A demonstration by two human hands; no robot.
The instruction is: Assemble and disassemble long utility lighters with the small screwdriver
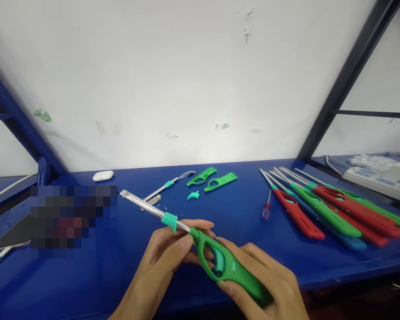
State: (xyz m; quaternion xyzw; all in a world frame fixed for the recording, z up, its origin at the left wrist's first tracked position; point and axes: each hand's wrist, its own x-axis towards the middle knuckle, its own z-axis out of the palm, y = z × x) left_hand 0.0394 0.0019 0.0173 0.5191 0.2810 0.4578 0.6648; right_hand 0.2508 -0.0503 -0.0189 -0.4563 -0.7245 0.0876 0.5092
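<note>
Head view: glossy blue worktop [226, 218] against scuffed white wall [173, 80], dark slanting post [347, 80] at right; left fingers [176, 252] and right fingers [235, 254] grasping green lighter [245, 279].

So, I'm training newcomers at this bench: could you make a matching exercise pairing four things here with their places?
1. long-tubed green plastic lighter
2. white rounded plastic case
3. small purple-handled screwdriver
4. curved teal plastic piece

A. beside the pile of red, green and blue plastic lighters
B. in the left hand and right hand
C. near two green plastic shell halves
D. by the blue table's far edge

Pairs: 1-B, 2-D, 3-A, 4-C
</note>
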